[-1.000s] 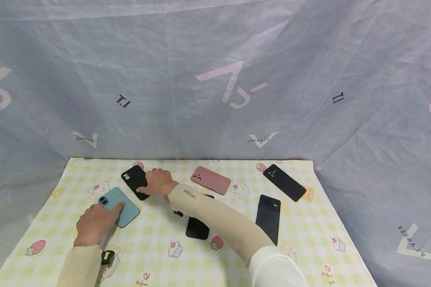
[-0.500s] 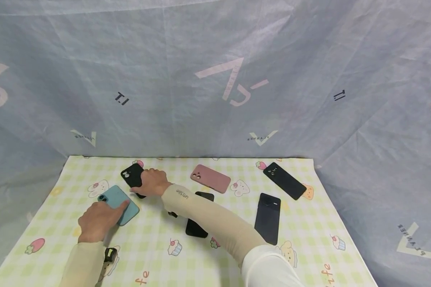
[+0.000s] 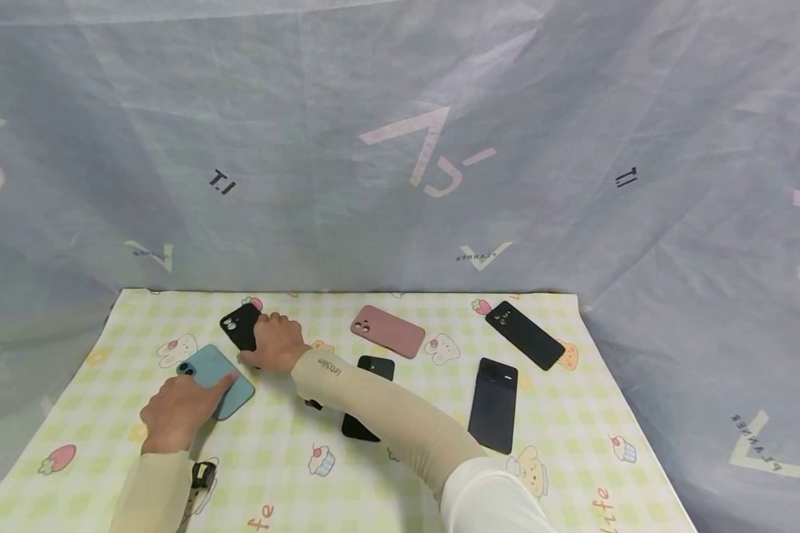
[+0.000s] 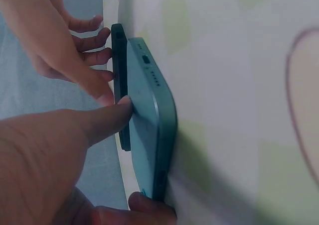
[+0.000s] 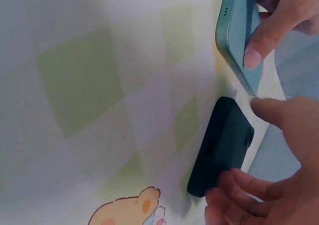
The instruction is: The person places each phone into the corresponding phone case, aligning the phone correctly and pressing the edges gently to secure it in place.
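My left hand (image 3: 175, 413) grips a teal phone (image 3: 230, 392) at the table's left, its two-lens camera facing up. The thumb presses on the phone's back, and a finger lies at its edge in the left wrist view. Just behind lies a black phone case (image 3: 242, 326) with two pale camera holes. My right hand (image 3: 280, 342) reaches over the near right part of this case and hides it in the head view. In the right wrist view its fingers touch one edge of the black case (image 5: 219, 150), while the thumb is held apart from it, close to the teal phone.
A pink case (image 3: 390, 332) lies at the back middle. Under my right sleeve is a black phone (image 3: 360, 428), partly covered. Two more dark phones or cases, one upright-set (image 3: 493, 414) and one slanted (image 3: 525, 337), lie to the right. A grey cloth wall (image 3: 400, 222) rises behind the table.
My right hand has shifted slightly to the left over the black case. The left hand keeps hold of the teal phone in nearly the same spot.
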The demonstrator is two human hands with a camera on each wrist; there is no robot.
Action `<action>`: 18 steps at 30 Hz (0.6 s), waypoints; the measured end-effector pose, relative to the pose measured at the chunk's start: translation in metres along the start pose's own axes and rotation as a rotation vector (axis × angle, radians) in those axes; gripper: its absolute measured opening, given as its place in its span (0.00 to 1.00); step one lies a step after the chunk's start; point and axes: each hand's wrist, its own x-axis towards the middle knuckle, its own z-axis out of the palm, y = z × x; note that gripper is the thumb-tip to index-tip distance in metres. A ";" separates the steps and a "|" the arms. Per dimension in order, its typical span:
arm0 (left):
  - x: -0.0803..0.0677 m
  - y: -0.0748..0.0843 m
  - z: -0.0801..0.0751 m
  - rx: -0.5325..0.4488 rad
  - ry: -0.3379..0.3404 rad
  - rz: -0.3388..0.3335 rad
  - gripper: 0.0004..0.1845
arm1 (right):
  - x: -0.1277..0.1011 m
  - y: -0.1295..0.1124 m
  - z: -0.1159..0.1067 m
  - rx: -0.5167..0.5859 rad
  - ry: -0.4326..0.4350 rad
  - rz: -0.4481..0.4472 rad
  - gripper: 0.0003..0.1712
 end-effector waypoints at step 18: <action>0.000 0.003 0.001 0.019 -0.015 -0.016 0.51 | 0.006 0.006 0.011 0.043 0.034 0.068 0.45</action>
